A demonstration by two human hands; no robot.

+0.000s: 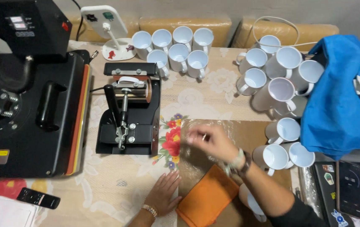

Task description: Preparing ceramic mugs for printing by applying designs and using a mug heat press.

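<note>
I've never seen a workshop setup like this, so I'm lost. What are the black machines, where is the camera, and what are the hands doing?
The single picture comes from a camera worn on the person's head, looking down at a table. The big black machine looks like a flat heat press; the smaller one looks like a mug press with a lever. Many white mugs stand in groups. The left hand lies flat beside an orange cloth. The right hand is blurred over a clear plastic sheet; whether it holds anything is unclear. A blue bag sits at the right.

Glossy white ceramic mugs (179, 51) far; matt black metal press (127, 110) left with shiny steel cylinder (134, 90); soft orange cloth (207, 196) near; crinkled clear plastic sheet (213, 126); blue fabric bag (342, 94) right.
</note>
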